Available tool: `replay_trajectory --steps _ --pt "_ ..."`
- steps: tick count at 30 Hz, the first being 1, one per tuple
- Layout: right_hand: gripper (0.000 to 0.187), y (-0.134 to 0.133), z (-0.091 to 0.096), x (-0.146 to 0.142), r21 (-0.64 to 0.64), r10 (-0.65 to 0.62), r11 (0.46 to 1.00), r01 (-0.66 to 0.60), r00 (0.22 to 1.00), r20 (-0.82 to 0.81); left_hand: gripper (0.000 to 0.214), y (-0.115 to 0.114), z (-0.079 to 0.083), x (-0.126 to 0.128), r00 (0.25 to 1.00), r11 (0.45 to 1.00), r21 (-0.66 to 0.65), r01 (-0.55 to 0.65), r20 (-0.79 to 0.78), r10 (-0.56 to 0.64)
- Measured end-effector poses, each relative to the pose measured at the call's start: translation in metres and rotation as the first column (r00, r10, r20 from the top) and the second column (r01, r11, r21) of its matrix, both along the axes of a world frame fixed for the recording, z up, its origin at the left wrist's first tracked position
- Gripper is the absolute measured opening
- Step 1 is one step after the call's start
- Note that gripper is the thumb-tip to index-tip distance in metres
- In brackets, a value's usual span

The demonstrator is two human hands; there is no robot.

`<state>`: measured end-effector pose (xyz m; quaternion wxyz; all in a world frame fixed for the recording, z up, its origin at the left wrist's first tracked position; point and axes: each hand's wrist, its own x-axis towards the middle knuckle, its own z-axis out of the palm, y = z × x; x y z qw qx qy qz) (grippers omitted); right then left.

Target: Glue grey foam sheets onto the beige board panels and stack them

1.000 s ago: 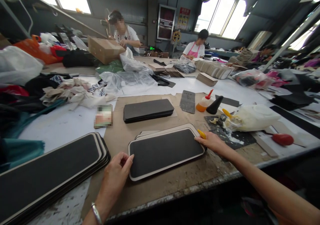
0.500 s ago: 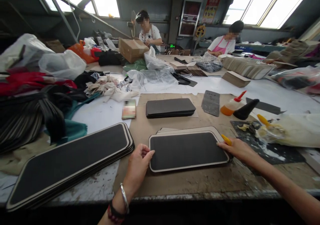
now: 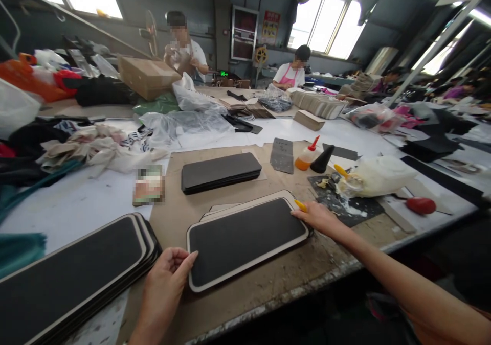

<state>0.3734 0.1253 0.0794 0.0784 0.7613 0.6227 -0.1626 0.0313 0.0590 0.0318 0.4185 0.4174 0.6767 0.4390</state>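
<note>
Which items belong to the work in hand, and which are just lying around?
In use: bordered black panel touched by left hand and right hand; yellow-handled tool in the right.
Lying about: glue bottle, black cone, fabric heap, cardboard box.

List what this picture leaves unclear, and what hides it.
Head view:
Yellow tool: mostly covered by the right hand.
Pieces under the black panel: covered by it, count unclear.
Left panel stack: cut off by the bottom edge.
Small card: blurred, unreadable.
</note>
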Motion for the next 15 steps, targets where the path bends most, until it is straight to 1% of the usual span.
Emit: replay_trajectory --steps 3,6,9,11,15 --pt "0.038 0.0001 -0.0007 0.0012 -0.002 -0.002 1.0 0.002 1.0 0.007 0.056 0.0009 0.0006 0.0007 0.998 0.999 -0.026 -0.033 0.056 0.034" --pt "0.037 0.0002 -0.0001 0.0023 -0.005 0.003 1.0 -0.003 1.0 -0.024 0.062 0.001 0.0024 0.0012 0.988 0.993 -0.104 -0.05 0.139 0.064" --pt "0.033 0.0005 0.0006 0.003 -0.022 0.009 1.0 -0.01 0.997 -0.072 0.064 0.001 0.0052 0.0024 0.981 0.981 -0.196 -0.007 0.191 0.045" --pt "0.032 0.001 -0.0002 0.0037 -0.026 0.012 1.0 -0.014 0.998 -0.065 0.063 0.0015 0.0069 0.0035 0.978 0.975 -0.224 0.011 0.207 0.037" --pt "0.032 0.0021 -0.0036 0.0058 -0.035 0.014 0.999 -0.016 0.998 -0.057 0.059 0.0028 0.009 0.0048 0.97 0.966 -0.259 0.005 0.237 0.059"
